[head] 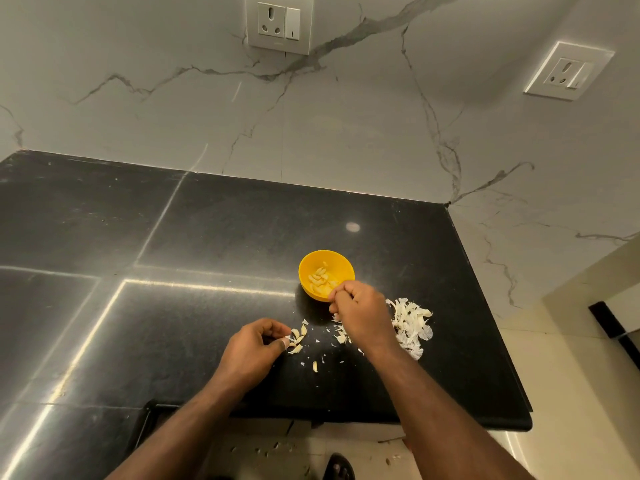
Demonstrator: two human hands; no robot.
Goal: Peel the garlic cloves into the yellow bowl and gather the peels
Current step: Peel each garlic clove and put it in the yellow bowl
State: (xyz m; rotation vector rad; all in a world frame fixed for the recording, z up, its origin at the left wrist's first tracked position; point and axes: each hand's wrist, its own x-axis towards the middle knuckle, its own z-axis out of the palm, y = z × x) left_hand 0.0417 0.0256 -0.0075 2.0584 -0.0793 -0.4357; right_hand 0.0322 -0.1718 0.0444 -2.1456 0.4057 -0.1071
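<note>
Black stone counter (207,237), marble-look wall with two sockets (279,24) – no readable writing. Yellow bowl (326,274) upright, peeled cloves (320,279) inside. Right hand (360,313) curled at bowl's near rim, contents unclear. Left hand (252,344) near-left of bowl, pinching at loose cloves (297,339). Peel pile (412,323) right of bowl.

Yellow bowl (306,268) holds peeled garlic cloves (320,278); white peels (414,325) lie heaped to its right on the counter
</note>
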